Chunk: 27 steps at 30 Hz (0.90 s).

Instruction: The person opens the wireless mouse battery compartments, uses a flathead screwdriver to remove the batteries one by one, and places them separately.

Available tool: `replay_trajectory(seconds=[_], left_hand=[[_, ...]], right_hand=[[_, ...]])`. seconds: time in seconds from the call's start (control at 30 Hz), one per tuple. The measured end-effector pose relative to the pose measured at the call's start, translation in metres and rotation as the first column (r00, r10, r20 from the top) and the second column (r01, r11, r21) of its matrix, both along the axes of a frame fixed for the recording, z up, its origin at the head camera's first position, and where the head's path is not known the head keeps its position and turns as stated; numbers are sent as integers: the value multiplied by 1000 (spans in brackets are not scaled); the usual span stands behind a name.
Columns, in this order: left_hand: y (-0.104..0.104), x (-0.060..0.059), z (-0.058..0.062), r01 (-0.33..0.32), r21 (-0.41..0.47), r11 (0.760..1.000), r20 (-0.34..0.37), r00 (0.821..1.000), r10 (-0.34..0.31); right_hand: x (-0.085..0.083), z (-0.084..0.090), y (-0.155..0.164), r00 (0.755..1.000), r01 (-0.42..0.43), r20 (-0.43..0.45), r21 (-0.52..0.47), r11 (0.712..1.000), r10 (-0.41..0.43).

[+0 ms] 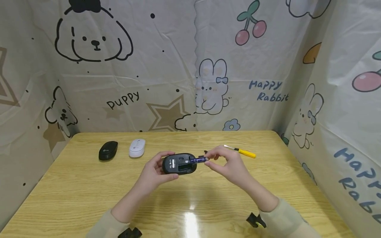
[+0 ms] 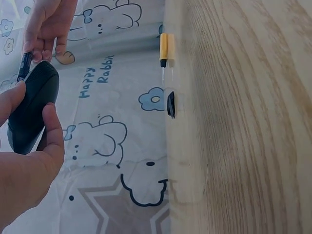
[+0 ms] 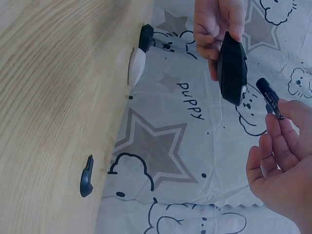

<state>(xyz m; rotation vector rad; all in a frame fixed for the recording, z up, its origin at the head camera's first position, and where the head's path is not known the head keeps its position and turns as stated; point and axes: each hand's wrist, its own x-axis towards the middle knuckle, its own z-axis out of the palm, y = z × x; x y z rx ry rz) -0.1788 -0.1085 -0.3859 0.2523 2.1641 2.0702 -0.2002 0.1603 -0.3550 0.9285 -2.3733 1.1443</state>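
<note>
My left hand grips a black computer mouse by its left end, underside facing up, raised over the table. Its battery compartment lies uncovered toward the right end. Between thumb and fingers, my right hand pinches a dark blue battery by one end; in the head view its other end overlaps the mouse's right edge. In the right wrist view the battery shows apart from the mouse. A small black cover-like piece lies on the table beyond the hands.
A second black mouse and a white mouse stand at the back left of the wooden table. Behind my right hand lies a screwdriver with a yellow handle. Patterned cloth hangs around the back and sides.
</note>
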Motion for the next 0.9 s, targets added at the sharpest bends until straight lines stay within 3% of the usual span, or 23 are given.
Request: replay_trajectory(seconds=[0.2,0.5,0.63,0.9], left_hand=[[-2,-6,-1,3,1,1000,-12,1000,-3],[-4,-18,-4,-21,-34,999,-21,1000,21],[-4,-23,-6,-34,-62,998,-19,999,33],[-3,-36,-13,-41,-102,994,-22,999,39]], right_hand=[[-8,-2,11,991,33,134,-42,999,-27],[-23,-5,30,943,130,322,-108,986,-89],[-31,-12,39,913,183,385,-102,978,-131],[-54,-33,57,877,255,436,-67,965,-202]])
